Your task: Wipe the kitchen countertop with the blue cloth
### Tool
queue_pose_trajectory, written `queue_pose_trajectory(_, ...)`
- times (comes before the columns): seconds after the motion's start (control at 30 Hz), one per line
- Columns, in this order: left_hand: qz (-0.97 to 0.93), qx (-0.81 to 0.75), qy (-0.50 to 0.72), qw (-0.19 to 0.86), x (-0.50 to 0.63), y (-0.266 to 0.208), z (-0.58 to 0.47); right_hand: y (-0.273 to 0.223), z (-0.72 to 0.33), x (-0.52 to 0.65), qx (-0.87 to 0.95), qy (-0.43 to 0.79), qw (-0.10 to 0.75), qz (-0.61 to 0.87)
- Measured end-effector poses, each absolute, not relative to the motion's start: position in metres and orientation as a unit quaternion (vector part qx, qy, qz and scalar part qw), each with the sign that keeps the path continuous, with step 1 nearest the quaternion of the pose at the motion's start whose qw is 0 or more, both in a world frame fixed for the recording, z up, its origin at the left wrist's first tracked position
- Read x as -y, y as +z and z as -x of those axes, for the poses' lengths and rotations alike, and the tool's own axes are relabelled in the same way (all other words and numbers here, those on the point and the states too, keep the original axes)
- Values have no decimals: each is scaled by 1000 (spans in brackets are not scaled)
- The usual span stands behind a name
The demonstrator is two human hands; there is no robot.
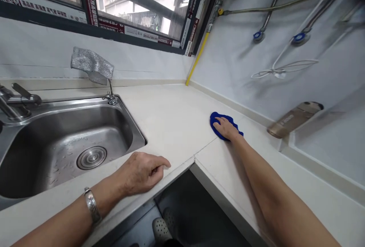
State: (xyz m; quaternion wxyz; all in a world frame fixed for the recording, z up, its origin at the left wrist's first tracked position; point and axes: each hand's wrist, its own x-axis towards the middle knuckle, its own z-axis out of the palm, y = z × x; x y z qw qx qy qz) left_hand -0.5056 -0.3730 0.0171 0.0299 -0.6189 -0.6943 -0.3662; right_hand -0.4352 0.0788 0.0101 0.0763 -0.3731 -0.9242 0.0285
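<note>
My right hand [226, 128] presses down on a dark blue cloth [214, 119], its fingers over the bunched fabric. The cloth lies on the white countertop [168, 114], close to the seam where the two counter runs meet. My left hand [144, 173] rests on the counter's front edge, right of the sink. Its fingers are loosely curled, and nothing shows in them. A silver bracelet [91, 205] is on the left wrist.
To the left is a steel sink [125, 114] with a faucet [17, 102] and a small wrapped tap [92, 65]. A brown bottle [295, 119] stands by the right wall. A yellow pipe [198, 59] runs down the corner. Hoses and a tied white cable [282, 70] hang above.
</note>
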Motion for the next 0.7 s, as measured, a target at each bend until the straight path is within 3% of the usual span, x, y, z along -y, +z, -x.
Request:
queue_pose_trajectory(0.37, 608, 722, -318, 90, 374, 21, 507, 4, 364, -35, 926, 1, 106, 362)
queue_pose_trajectory(0.7, 613, 755, -232, 33, 376, 28, 506, -2, 311, 22, 960, -21, 122, 251)
